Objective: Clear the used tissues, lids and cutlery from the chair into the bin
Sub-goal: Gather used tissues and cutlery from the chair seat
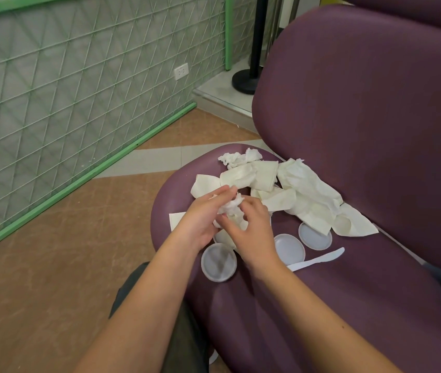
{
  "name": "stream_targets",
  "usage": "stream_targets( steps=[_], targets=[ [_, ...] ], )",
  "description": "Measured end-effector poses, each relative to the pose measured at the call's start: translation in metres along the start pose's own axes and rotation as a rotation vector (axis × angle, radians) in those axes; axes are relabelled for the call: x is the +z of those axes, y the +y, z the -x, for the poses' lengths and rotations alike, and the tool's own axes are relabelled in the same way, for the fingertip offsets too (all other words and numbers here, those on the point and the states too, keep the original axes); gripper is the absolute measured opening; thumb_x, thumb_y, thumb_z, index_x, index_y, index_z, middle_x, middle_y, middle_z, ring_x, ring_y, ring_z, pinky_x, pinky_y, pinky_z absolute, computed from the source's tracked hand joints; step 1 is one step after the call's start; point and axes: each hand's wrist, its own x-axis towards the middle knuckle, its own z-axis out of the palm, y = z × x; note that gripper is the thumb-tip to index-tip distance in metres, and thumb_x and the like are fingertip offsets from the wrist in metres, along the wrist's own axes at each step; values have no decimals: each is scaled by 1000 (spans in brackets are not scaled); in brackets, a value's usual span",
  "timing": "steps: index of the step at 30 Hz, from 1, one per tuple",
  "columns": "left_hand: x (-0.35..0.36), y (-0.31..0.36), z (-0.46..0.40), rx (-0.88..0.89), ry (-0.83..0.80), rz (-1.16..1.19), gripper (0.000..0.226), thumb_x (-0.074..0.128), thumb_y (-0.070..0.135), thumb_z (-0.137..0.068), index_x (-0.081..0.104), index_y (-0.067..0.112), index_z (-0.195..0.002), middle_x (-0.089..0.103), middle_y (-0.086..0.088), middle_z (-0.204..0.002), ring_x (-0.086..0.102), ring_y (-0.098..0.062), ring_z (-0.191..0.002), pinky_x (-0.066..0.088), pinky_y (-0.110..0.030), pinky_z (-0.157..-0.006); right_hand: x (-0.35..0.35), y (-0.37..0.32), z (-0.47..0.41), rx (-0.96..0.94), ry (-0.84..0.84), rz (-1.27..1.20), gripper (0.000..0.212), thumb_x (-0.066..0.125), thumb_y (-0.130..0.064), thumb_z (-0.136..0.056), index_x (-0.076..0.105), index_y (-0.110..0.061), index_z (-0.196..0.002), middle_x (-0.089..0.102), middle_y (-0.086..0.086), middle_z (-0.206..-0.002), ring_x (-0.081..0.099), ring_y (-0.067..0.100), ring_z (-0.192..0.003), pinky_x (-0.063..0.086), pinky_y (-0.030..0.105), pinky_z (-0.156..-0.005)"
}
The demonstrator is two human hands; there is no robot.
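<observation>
On the purple chair seat (348,292) lies a heap of used white tissues (302,195). A crumpled tissue wad (231,207) sits between both hands: my left hand (203,216) cups it from the left, and my right hand (251,227) pinches it from the right. Three round white plastic lids lie near my wrists: one lid (218,262) at the seat's front, a second lid (289,249) by my right wrist, a third lid (315,236) beside the tissues. A white plastic knife (319,259) lies to the right of my right wrist. No bin is in view.
The chair's purple backrest (375,103) rises to the right. A green wire-mesh partition (79,90) runs along the left above the brown floor (52,265). A black post base (245,80) stands on a raised white ledge behind the chair. My dark trouser leg (184,332) is against the seat's front.
</observation>
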Motion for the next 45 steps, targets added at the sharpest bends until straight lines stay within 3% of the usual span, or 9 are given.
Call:
stream_targets(
  steps=[9,14,17,21,26,30,34,40,45],
  targets=[
    [8,-1,-7,-91,204,-74,42,29,-14,-93,55,-6,-124,57,-15,-100,52,-23,-78,43,-23,-63,1,8,-5,101,77,138,17,67,-37,-87,72,-30,-101,55,-6,-99,42,11,-100,39,26,-85],
    [11,11,-6,-80,172,152,28,23,-2,-102,47,8,-114,45,-10,-81,42,-18,-67,38,-23,-58,-11,21,-31,93,53,448,28,57,-25,-89,66,-27,-116,60,-3,-110,47,22,-107,40,36,-91],
    [2,6,-8,-19,229,-81,30,29,10,-104,55,10,-119,52,-6,-82,53,-16,-60,48,-19,-49,-11,28,-46,49,-25,715,40,53,-36,-93,57,-25,-132,51,-2,-126,39,24,-116,32,36,-95],
    [-6,2,-10,54,295,-314,32,34,30,-104,65,22,-109,50,1,-82,41,-8,-53,33,-17,-48,-5,36,-52,37,-67,859,37,53,-47,-93,63,-25,-122,45,-1,-125,36,24,-116,28,36,-95],
    [-9,2,-11,14,324,-277,21,51,38,-97,68,27,-104,51,1,-92,43,-8,-54,35,-18,-51,-12,33,-52,30,34,681,19,57,-35,-94,70,-23,-102,59,-2,-110,45,23,-108,33,35,-90],
    [-1,1,-10,7,241,-249,37,54,48,-93,66,19,-112,58,-3,-113,57,-11,-71,53,-22,-63,-31,9,-43,182,83,-2,7,61,-26,-93,67,-22,-92,65,-13,-88,59,9,-82,51,34,-80],
    [14,-1,-8,10,51,-201,56,58,65,-84,70,16,-110,70,-4,-99,64,-12,-81,55,-33,-90,-42,-7,-25,246,30,-348,5,67,-22,-90,71,-23,-92,71,-9,-86,67,14,-86,57,42,-86],
    [39,-17,-21,-60,-35,-144,35,62,40,-85,74,8,-96,64,-11,-96,49,-24,-88,45,-35,-98,-47,-3,-8,152,143,-99,6,72,-23,-86,67,-22,-85,54,-8,-95,52,1,-71,43,12,-69],
    [66,-19,-21,-75,80,7,22,44,20,-103,60,6,-96,63,-6,-80,60,-20,-67,52,-30,-67,-55,11,7,14,208,70,11,70,-33,-85,65,-23,-88,52,-10,-85,52,9,-81,43,19,-74]
  ],
)
